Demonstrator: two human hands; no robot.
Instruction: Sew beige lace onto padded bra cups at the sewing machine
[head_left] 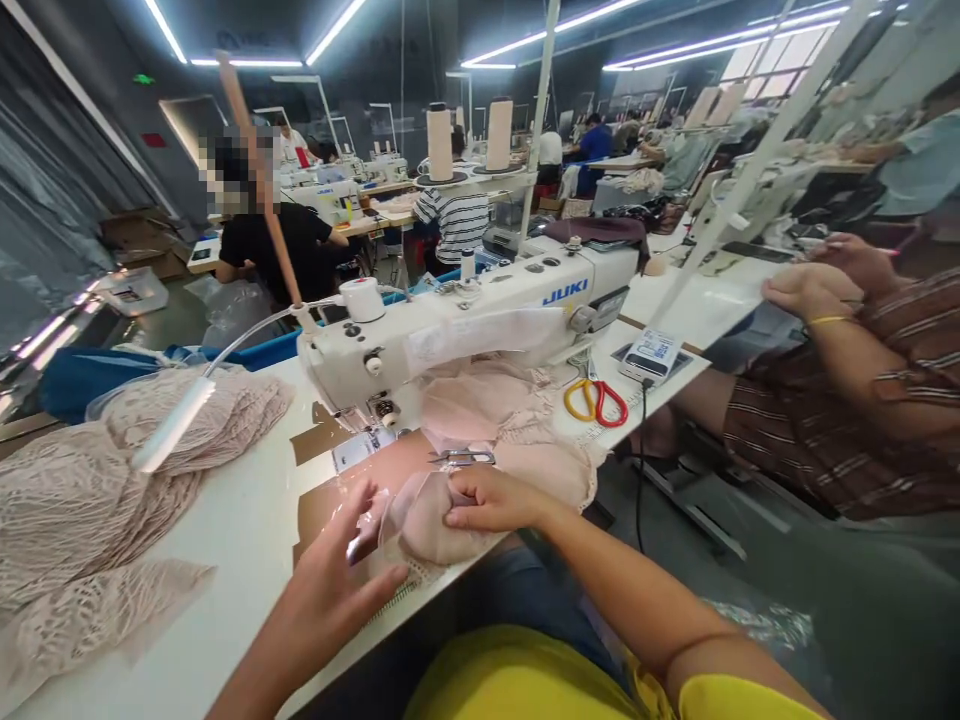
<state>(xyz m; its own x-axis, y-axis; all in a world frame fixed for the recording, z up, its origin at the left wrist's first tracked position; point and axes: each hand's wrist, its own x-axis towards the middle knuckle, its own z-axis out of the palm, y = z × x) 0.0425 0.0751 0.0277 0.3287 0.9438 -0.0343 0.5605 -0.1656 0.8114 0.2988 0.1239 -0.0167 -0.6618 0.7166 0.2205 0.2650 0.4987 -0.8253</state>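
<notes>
My left hand (334,565) is open at the table's front edge, thumb and fingers spread beside a sheer beige fabric piece (431,525). My right hand (491,500) is closed on the right side of that rounded piece, thumb lying over it. Just beyond my right fingers, metal thread snips (463,458) rest on more beige fabric (544,465). Behind both hands stands a white sewing machine (465,320), its needle area (379,415) over the metal plate (360,450). More sheer cloth (472,400) is bunched under the machine's arm.
Stacks of beige lace (180,420) cover the table's left side. Scissors with yellow and red handles (596,402) lie at the right, near a small white box (652,352) and a hanging black cable (641,470). A co-worker's arm (847,330) is at the far right.
</notes>
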